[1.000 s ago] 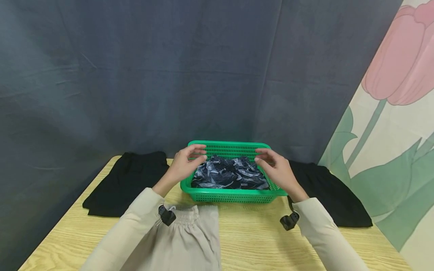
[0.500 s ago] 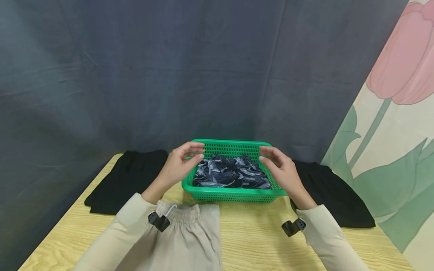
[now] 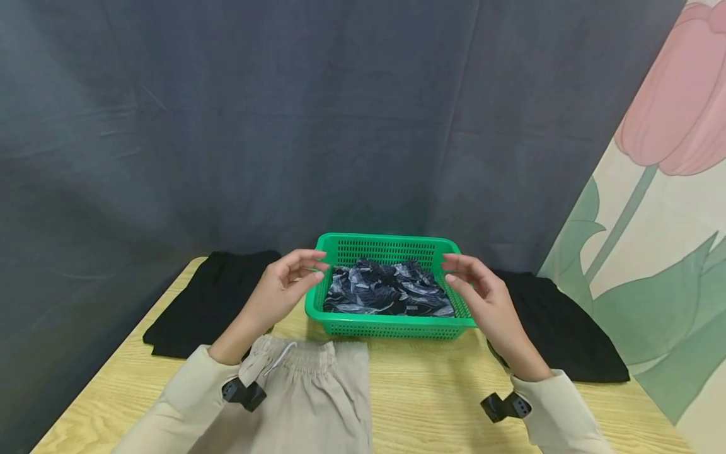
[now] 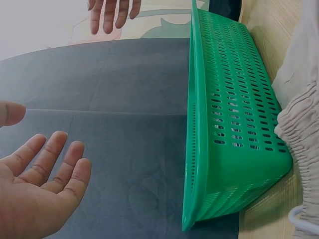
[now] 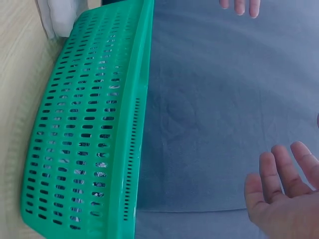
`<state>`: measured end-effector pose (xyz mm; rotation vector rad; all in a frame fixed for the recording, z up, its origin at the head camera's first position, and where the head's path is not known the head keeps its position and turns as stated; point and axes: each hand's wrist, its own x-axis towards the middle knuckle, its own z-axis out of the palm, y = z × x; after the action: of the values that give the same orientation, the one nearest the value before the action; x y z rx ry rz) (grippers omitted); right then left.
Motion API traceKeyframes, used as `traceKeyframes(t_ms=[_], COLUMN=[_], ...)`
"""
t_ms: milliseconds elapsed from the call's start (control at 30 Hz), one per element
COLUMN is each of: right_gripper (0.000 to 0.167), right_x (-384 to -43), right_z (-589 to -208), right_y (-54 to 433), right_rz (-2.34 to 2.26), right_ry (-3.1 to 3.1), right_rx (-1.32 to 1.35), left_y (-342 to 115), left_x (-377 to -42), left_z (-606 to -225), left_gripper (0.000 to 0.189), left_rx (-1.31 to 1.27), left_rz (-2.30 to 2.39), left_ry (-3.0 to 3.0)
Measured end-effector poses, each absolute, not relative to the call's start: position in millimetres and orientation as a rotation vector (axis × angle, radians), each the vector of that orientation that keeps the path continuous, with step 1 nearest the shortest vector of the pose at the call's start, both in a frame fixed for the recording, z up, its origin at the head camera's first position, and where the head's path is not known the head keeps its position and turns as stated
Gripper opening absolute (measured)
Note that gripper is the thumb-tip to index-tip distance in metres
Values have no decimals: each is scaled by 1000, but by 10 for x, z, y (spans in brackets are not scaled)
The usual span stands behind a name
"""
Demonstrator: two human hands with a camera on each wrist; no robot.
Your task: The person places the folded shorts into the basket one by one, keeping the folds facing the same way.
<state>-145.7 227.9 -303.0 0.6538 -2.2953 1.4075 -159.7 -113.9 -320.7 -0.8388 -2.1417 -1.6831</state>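
A green plastic basket (image 3: 391, 326) stands near the back of the wooden table with a dark patterned garment (image 3: 386, 290) lying in it. My left hand (image 3: 282, 287) hovers by the basket's left end, its fingers relaxed and holding nothing. At the opposite end, my right hand (image 3: 489, 302) is also raised with loosely bent fingers and nothing in its grasp. In the left wrist view the left palm (image 4: 42, 194) is apart from the basket wall (image 4: 234, 109). The right wrist view likewise has a gap between the right hand (image 5: 289, 199) and the basket (image 5: 79, 129).
Beige elastic-waist garment (image 3: 317, 397) lies on the table (image 3: 431, 397) in front of the basket. One folded black garment (image 3: 210, 309) lies to the left, another black garment (image 3: 558, 334) to the right. A dark curtain (image 3: 283, 126) hangs behind; a tulip-patterned panel (image 3: 669, 252) is at right.
Both hands have drawn back toward me and spread apart, left hand leftward and right hand rightward, away from over the basket. The basket and garments stay in place.
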Motion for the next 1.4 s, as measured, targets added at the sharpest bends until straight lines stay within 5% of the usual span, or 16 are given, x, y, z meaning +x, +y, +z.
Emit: traceKeyframes(t_ms=[1400], right_gripper=[37], right_x=[-997], right_z=[-3452], right_y=[2227], right_rz=[1650], right_ry=[-2379], right_rx=[701], left_y=[-1711], left_x=[-997], left_z=[-3713], left_gripper=[36], left_rx=[-665], left_rz=[-1567], left_ry=[-2353])
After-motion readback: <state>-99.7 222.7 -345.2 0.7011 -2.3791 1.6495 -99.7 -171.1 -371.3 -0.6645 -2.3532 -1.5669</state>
